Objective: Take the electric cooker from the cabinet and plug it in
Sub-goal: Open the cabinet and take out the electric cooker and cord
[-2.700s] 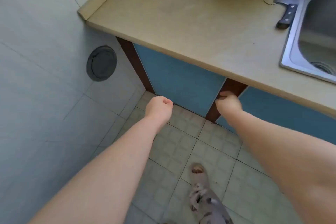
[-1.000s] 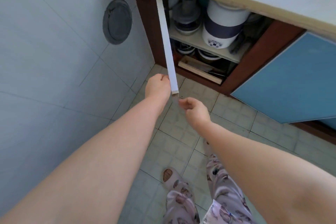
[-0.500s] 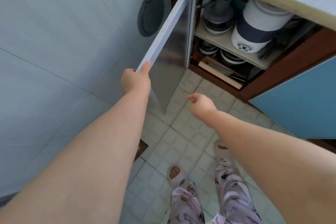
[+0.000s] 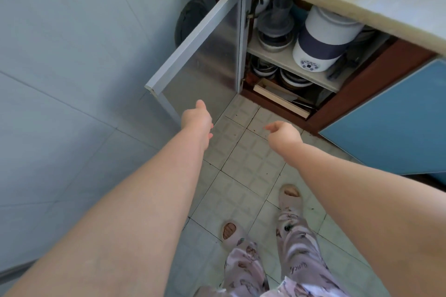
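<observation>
Electric cooker: rounded white plastic, navy band, on upper shelf. Cabinet door: open, silvery lining. Left hand, right hand: loosely curled, empty.

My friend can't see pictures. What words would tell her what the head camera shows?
A white and navy electric cooker sits on the upper shelf of a floor cabinet whose door stands open. Two bare arms reach toward it, the left hand and right hand both empty, above a tiled floor.
</observation>
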Available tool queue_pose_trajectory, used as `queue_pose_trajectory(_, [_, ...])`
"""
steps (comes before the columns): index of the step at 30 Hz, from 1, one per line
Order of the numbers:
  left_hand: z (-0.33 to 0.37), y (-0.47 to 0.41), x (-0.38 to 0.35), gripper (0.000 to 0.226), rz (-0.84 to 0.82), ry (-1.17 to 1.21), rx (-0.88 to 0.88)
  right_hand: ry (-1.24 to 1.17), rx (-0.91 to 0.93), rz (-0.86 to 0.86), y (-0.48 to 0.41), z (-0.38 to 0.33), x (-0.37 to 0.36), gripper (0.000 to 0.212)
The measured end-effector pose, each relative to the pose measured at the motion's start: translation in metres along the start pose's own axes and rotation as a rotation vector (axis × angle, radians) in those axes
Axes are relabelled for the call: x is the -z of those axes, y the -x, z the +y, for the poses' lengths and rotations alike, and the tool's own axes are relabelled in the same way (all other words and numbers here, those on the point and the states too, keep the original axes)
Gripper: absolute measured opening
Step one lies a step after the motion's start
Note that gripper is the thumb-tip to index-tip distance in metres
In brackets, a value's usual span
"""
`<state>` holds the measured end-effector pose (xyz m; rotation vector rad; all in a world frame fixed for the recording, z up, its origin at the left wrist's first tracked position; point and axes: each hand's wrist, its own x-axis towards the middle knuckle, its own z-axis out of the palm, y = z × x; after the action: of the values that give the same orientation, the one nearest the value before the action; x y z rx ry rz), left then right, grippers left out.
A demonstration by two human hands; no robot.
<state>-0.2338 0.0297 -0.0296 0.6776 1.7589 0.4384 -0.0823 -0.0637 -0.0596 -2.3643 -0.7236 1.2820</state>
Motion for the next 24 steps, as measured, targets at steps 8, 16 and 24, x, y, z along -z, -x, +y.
queue_pose_trajectory(8, [0.0,0.028,-0.062,0.034,-0.225,-0.224,-0.102,-0.128,-0.074,0.16,-0.006,0.032,0.06,0.048])
queue_pose_trajectory(16, [0.002,0.017,-0.145,0.027,-0.254,-0.255,-0.117,-0.212,-0.143,0.224,-0.065,0.06,0.105,0.044])
queue_pose_trajectory(24, [0.013,-0.054,-0.24,0.03,-0.185,-0.207,-0.165,-0.214,-0.115,0.196,-0.175,0.076,0.125,0.041])
